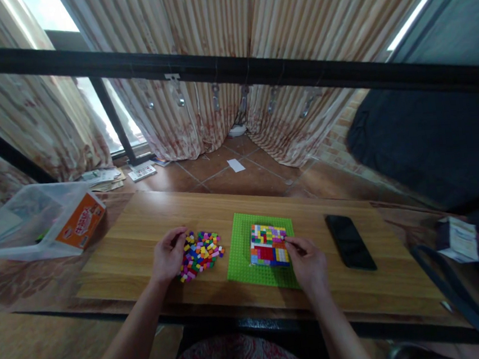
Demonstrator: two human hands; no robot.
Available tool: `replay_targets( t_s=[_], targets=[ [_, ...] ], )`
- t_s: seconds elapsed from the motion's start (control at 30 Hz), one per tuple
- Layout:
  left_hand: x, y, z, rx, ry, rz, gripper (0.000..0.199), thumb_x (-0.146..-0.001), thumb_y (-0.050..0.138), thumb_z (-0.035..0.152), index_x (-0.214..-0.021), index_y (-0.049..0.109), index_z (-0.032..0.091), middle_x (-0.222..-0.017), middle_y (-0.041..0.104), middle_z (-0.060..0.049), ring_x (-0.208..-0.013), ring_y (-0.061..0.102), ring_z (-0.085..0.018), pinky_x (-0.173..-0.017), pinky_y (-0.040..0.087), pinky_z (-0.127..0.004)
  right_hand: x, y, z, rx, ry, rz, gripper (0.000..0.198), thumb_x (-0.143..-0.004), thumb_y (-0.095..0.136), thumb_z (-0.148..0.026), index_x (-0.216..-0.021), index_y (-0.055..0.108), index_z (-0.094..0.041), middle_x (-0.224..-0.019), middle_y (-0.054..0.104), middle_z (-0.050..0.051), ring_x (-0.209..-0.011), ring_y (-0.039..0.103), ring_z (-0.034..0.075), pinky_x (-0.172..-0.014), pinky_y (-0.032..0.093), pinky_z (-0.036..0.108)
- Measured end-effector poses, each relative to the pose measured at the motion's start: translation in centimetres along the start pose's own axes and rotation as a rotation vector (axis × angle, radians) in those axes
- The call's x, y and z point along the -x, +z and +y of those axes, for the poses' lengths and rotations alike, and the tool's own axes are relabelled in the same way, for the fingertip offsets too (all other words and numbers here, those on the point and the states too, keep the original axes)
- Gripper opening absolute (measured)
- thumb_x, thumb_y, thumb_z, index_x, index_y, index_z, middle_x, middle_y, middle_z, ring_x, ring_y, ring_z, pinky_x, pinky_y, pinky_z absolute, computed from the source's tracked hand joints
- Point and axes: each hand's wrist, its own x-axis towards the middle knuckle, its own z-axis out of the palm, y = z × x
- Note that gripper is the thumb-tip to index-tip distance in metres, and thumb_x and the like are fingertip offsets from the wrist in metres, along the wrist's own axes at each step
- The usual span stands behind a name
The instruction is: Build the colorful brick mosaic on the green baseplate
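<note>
A green studded baseplate (238,247) lies on the wooden table, carrying a block of multicoloured building bricks (266,244) packed side by side. At the right edge of that block, my right hand (310,260) is closed in a pinch, fingertips touching the bricks; whatever is between them is too small to make out. To the left of the baseplate is a loose pile of small coloured bricks (202,253). My left hand (168,257) rests against the pile's left side with its fingers curled together, and what they hold, if anything, is hidden.
A black phone (350,242) lies right of the baseplate on the wooden table (174,205). Beyond the left end stands a clear plastic box (52,220) with an orange label. A dark metal bar (228,65) crosses ahead, before curtains. Bags and a strap (448,278) sit at right.
</note>
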Motion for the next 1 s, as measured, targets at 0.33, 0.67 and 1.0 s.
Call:
replay_targets(
  t_s=[0.33, 0.67, 1.0],
  targets=[
    [0.04, 0.07, -0.01, 0.004, 0.006, -0.007, 0.029, -0.079, 0.055, 0.040, -0.093, 0.069, 0.018, -0.095, 0.071, -0.006, -0.090, 0.065, -0.020, -0.086, 0.052, -0.032, -0.01, 0.98, 0.30, 0.036, 0.047, 0.024, 0.027, -0.076, 0.062, -0.038, -0.093, 0.070, -0.017, -0.091, 0.072, 0.009, -0.080, 0.067, 0.021, -0.078, 0.052, 0.036],
    [0.10, 0.16, -0.03, -0.002, 0.009, 0.001, 0.028, -0.080, 0.055, 0.039, -0.093, 0.069, 0.018, -0.099, 0.071, -0.006, -0.094, 0.065, -0.020, -0.091, 0.051, -0.034, 0.03, 0.71, 0.25, 0.041, 0.087, 0.042, 0.032, -0.076, 0.060, -0.039, -0.096, 0.071, -0.016, -0.090, 0.073, 0.009, -0.080, 0.069, 0.022, -0.076, 0.053, 0.034],
    [0.11, 0.20, -0.03, 0.008, 0.009, -0.017, 0.030, -0.080, 0.054, 0.039, -0.093, 0.069, 0.017, -0.097, 0.071, -0.007, -0.093, 0.065, -0.021, -0.089, 0.051, -0.035, -0.33, 1.10, 0.61, 0.081, 0.076, 0.051, 0.033, -0.078, 0.057, -0.039, -0.099, 0.071, -0.017, -0.089, 0.073, 0.008, -0.078, 0.067, 0.020, -0.075, 0.051, 0.032]
  ],
)
